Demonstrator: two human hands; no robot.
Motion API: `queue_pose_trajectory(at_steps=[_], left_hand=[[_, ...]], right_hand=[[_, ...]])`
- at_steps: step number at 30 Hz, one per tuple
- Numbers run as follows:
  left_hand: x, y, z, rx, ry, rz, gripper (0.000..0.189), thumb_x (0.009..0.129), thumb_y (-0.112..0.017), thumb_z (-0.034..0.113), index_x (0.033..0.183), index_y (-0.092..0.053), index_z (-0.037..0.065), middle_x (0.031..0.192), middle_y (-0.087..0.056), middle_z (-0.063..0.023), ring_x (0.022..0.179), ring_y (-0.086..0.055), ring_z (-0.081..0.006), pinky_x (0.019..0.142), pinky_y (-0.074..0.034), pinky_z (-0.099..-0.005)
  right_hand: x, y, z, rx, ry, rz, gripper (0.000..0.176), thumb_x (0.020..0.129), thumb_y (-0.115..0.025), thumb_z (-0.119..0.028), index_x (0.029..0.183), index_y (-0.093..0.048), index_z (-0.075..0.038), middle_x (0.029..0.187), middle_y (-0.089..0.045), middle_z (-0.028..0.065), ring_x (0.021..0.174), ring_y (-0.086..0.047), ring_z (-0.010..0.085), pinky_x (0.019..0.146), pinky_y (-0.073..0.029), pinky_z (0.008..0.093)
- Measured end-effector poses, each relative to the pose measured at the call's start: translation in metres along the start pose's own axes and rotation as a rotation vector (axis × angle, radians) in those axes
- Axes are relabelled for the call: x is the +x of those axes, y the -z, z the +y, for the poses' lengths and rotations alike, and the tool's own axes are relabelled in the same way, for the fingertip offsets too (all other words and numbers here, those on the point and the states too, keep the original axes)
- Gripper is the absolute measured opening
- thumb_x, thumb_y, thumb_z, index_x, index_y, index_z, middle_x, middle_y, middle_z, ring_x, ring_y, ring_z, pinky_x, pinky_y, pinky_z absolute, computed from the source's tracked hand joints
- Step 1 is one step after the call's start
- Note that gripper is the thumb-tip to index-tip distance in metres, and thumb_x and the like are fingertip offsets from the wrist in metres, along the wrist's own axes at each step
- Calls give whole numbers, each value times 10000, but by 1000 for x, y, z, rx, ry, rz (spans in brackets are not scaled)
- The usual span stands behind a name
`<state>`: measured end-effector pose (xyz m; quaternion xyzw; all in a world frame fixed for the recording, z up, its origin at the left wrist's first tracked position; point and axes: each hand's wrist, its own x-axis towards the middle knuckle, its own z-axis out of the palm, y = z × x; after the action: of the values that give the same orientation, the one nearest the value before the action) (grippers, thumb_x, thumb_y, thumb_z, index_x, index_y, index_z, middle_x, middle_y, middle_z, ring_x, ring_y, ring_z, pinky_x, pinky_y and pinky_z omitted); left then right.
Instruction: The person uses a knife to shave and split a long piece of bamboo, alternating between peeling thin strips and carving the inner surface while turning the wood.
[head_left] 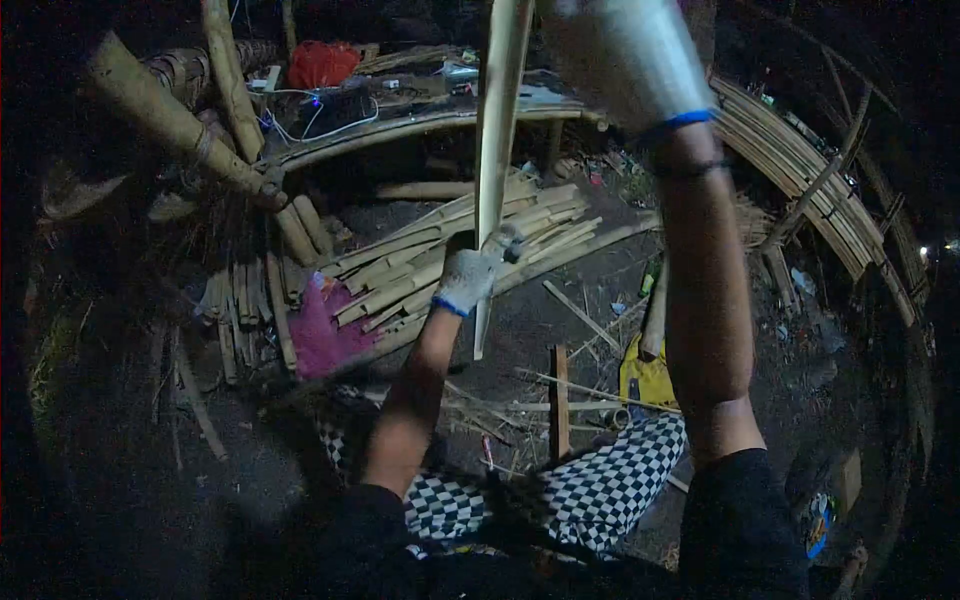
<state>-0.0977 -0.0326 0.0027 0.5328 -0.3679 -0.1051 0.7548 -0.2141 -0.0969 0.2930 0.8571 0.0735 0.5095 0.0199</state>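
Note:
A long split bamboo strip (pixel 497 130) stands nearly upright in front of me, its lower end pointing at the ground. My left hand (pixel 472 272), in a whitish glove with a blue cuff, is closed around the strip near its lower part. Raised at the top right of the strip is my right hand (pixel 630 60), also gloved and smeared by motion; its fingers are not visible. Behind my left hand lies a pile of split bamboo pieces (pixel 410 260).
A magenta cloth or bag (pixel 325 325) lies left of the pile. Further back are a bamboo-edged platform (pixel 400 128) and a red bag (pixel 322 64). A yellow object (pixel 648 378) lies beyond my checkered trousers (pixel 610 490). Long bamboo strips (pixel 800 165) curve along the right.

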Motion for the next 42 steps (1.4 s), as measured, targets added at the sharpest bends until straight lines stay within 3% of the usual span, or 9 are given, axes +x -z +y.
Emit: queue_pose_trajectory(at_steps=[2,5,8,13,18,22,28,34,42], left_hand=[[-7,19,-51,714,391,-119,297,878,-618,297,894,-583,2,685,-592,-37,621,-589,-175,550,-489,-313],[3,13,-137,-61,-231,379,393,798,-685,349,914,-588,-14,685,-603,-102,624,-600,-204,570,-472,-316],[15,35,-186,325,-231,176,355,832,-654,320,942,-604,-13,715,-623,-78,665,-610,-182,604,-477,-304],[0,-5,-84,121,34,53,331,888,-597,310,862,-694,-6,661,-651,-72,557,-584,-134,507,-446,-303],[12,-3,-115,243,68,131,344,885,-589,324,777,-686,13,635,-636,-46,524,-572,-143,522,-455,-310],[-2,-17,-66,242,66,137,205,878,-535,145,890,-678,-1,751,-678,-78,667,-628,-129,607,-478,-272],[14,1,-61,646,132,-38,284,856,-593,205,1028,-614,-20,837,-651,-92,750,-618,-143,640,-494,-278],[64,-12,114,826,-861,483,659,753,-693,504,1142,-496,11,1077,-541,-153,1049,-528,-308,898,-441,-396],[122,-20,144,594,-906,446,174,842,-617,150,952,-637,18,858,-625,-110,864,-605,-260,791,-469,-351]], right_hand=[[-61,-91,41,-162,57,-240,158,851,-512,-147,899,-591,-19,794,-608,191,753,-617,324,679,-510,406],[-82,-71,35,123,-241,-193,235,857,-511,-244,918,-605,-37,787,-616,244,759,-608,406,649,-493,475],[-81,-50,23,278,-469,-406,308,867,-505,-299,964,-618,-30,712,-624,203,651,-640,329,615,-505,395],[-94,-57,29,980,-732,-579,356,874,-473,-326,845,-602,4,630,-545,41,546,-536,132,492,-425,292],[-86,-58,32,687,-776,-579,368,873,-461,-328,827,-616,3,650,-592,94,569,-583,212,545,-468,357],[-79,-74,60,-82,-88,-497,300,860,-489,-254,843,-639,5,761,-639,211,668,-618,380,669,-517,437],[-87,-55,60,430,-514,-637,345,882,-416,-285,782,-565,9,589,-547,117,541,-589,200,565,-498,360],[-104,-81,38,674,-710,-572,340,879,-486,-314,740,-547,-10,583,-518,27,443,-497,126,408,-412,284],[-203,-168,25,459,-692,-808,220,809,-496,-159,736,-618,10,721,-622,239,644,-626,379,561,-505,444]])
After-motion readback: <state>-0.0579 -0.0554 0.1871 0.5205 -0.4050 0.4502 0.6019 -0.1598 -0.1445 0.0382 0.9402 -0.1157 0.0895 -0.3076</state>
